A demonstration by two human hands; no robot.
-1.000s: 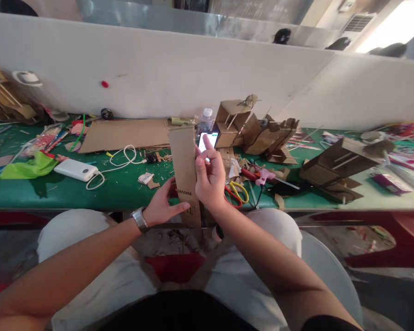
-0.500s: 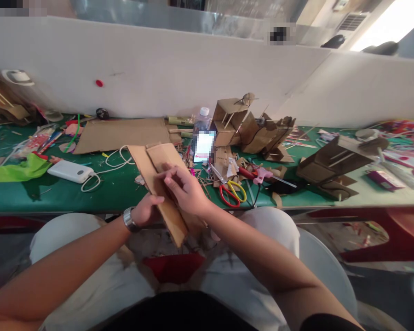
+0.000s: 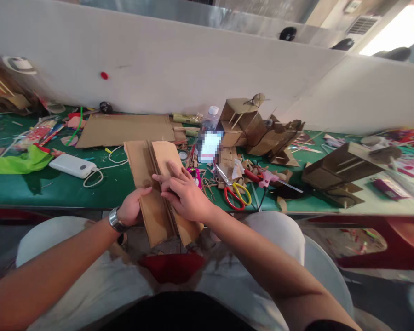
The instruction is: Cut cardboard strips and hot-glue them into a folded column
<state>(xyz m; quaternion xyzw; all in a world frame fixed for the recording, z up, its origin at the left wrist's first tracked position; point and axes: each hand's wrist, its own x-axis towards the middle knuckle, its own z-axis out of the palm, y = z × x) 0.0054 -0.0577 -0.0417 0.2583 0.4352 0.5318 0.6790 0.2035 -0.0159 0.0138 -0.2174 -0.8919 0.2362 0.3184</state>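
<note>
A brown piece of cardboard [image 3: 140,172] with a lengthwise fold down its middle tilts over the table's front edge, above my lap. My left hand [image 3: 133,205] grips its left edge, thumb on top and the fingers hidden beneath. Across the fold lies my right hand [image 3: 184,191], its fingers stretched out and spread, touching the right panel and the crease. Just right of the cardboard, partly behind my right hand, a pink tape measure or similar roll [image 3: 195,177] shows; its kind is unclear.
Scissors [image 3: 237,195] with red and yellow handles and a pink glue gun [image 3: 268,178] lie to the right. A lit phone [image 3: 210,146] leans by a bottle [image 3: 212,115]. Cardboard models [image 3: 345,168] stand along the right. A white power bank [image 3: 72,165] and a cardboard sheet [image 3: 126,130] are left.
The cardboard has opened flatter, its two panels now spread apart at the fold. My left hand has shifted left with the left edge, and my right fingers have straightened from a curl.
</note>
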